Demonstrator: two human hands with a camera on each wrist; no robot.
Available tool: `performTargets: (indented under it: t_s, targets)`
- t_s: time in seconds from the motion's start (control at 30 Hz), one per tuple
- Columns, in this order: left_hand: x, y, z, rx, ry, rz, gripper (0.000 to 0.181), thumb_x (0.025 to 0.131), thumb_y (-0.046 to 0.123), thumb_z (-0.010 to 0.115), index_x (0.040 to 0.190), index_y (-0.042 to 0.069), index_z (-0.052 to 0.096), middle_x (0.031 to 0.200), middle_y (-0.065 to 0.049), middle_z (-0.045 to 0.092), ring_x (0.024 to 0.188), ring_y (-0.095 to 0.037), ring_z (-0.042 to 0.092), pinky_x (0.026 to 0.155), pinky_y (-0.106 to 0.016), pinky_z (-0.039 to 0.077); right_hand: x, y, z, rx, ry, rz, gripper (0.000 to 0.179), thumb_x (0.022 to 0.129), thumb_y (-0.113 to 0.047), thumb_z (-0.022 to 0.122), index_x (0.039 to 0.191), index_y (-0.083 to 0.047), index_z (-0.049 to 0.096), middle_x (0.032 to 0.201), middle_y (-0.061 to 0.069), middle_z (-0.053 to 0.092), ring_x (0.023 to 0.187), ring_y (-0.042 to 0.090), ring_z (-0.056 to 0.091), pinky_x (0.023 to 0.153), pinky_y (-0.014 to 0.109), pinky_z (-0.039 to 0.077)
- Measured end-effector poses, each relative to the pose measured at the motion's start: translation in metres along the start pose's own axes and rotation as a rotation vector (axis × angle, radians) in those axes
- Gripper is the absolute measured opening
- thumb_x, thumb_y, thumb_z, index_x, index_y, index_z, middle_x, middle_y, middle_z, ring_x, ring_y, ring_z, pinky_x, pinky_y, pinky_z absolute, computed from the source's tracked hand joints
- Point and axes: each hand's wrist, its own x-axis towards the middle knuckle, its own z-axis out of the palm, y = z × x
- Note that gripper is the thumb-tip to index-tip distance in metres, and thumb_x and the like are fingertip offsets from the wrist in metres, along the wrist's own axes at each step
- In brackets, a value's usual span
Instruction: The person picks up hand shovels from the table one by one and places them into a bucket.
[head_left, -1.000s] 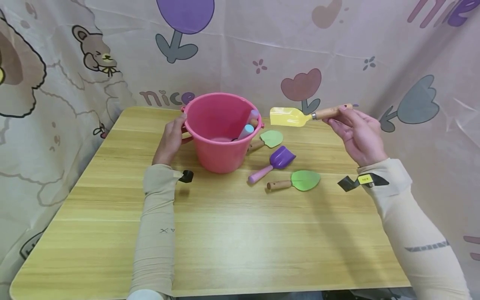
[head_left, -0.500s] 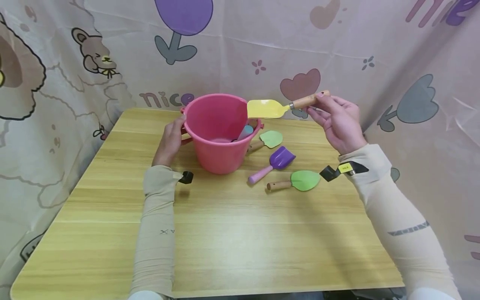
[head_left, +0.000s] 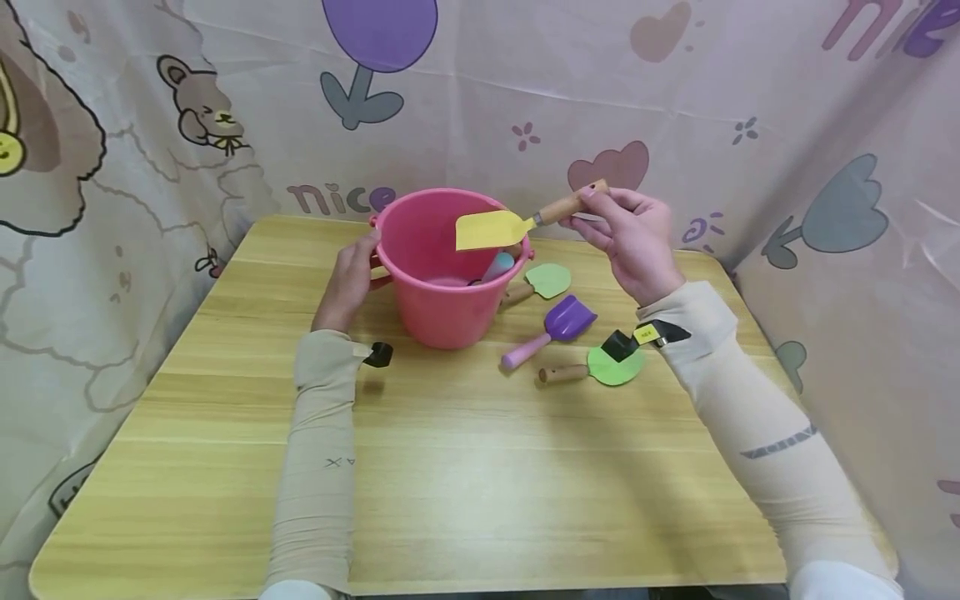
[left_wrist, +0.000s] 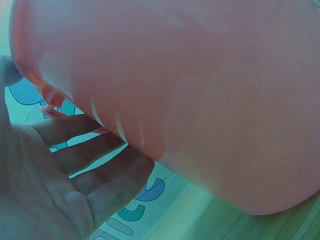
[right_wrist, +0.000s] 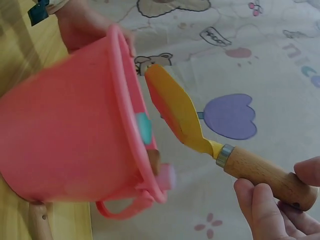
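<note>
A yellow shovel (head_left: 491, 231) with a wooden handle is in my right hand (head_left: 633, 233), which pinches the handle near its end between thumb and fingers. Its blade is over the mouth of a pink bucket (head_left: 450, 312), tipped slightly down toward the left. In the right wrist view the shovel blade (right_wrist: 175, 102) shows beside the bucket's rim. My left hand (head_left: 347, 279) holds the bucket at its left side. The left wrist view has the thumb up at the rim and the fingers (left_wrist: 115, 172) along the outer wall. Inside the bucket, a blue handle end (head_left: 498, 265) leans against the right wall.
Right of the bucket lie a pale green trowel (head_left: 549, 281), a purple scoop (head_left: 568, 318) and a bright green trowel (head_left: 615, 367) on the wooden table (head_left: 450, 483). A printed curtain (head_left: 480, 100) hangs behind the table and along both sides.
My right hand has moved left with the yellow shovel, bringing its blade from right of the bucket to over the opening. My left hand and the bucket have stayed put.
</note>
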Motion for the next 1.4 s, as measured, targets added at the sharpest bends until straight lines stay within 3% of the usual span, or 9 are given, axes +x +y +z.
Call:
performTargets:
  t_s: [0.23, 0.53, 0.87, 1.07, 1.4]
  targets:
    - [0.0, 0.0, 0.0, -0.008, 0.001, 0.001, 0.064, 0.106, 0.063, 0.032, 0.147, 0.02, 0.056, 0.151, -0.005, 0.052, 0.141, -0.028, 0.049, 0.117, -0.05, 0.05, 0.0, 0.016, 0.015, -0.105, 0.003, 0.003, 0.011, 0.09, -0.003, 0.077, 0.1, 0.0, 0.077, 0.092, 0.01, 0.079, 0.08, 0.023, 0.08, 0.083, 0.036, 0.065]
    - [0.0, -0.001, 0.001, 0.007, 0.006, 0.01, 0.064, 0.106, 0.062, 0.031, 0.147, 0.019, 0.056, 0.151, -0.006, 0.052, 0.14, -0.028, 0.05, 0.116, -0.05, 0.051, -0.004, 0.039, 0.03, -0.29, -0.039, -0.059, 0.031, 0.089, -0.008, 0.08, 0.115, 0.007, 0.072, 0.091, 0.003, 0.081, 0.079, 0.017, 0.08, 0.079, 0.033, 0.065]
    - [0.001, -0.001, 0.0, 0.018, 0.011, 0.015, 0.065, 0.106, 0.062, 0.03, 0.147, 0.02, 0.056, 0.152, -0.006, 0.052, 0.142, -0.029, 0.049, 0.115, -0.051, 0.052, -0.007, 0.054, 0.037, -0.439, -0.073, -0.128, 0.029, 0.088, -0.019, 0.083, 0.108, 0.0, 0.076, 0.094, 0.007, 0.081, 0.081, 0.022, 0.08, 0.082, 0.035, 0.066]
    - [0.001, -0.001, 0.0, 0.011, 0.013, 0.016, 0.064, 0.106, 0.061, 0.03, 0.146, 0.018, 0.056, 0.151, -0.007, 0.052, 0.141, -0.029, 0.05, 0.115, -0.051, 0.052, -0.005, 0.06, 0.04, -0.534, -0.09, -0.196, 0.031, 0.088, -0.022, 0.083, 0.109, 0.001, 0.077, 0.089, 0.004, 0.081, 0.08, 0.019, 0.079, 0.076, 0.027, 0.067]
    - [0.002, -0.001, 0.001, 0.012, 0.016, 0.009, 0.064, 0.106, 0.06, 0.03, 0.148, 0.019, 0.056, 0.151, -0.006, 0.052, 0.14, -0.029, 0.05, 0.114, -0.05, 0.052, -0.003, 0.072, 0.04, -0.694, -0.075, -0.214, 0.028, 0.088, -0.028, 0.084, 0.108, -0.008, 0.08, 0.095, 0.007, 0.081, 0.087, 0.011, 0.077, 0.081, 0.02, 0.063]
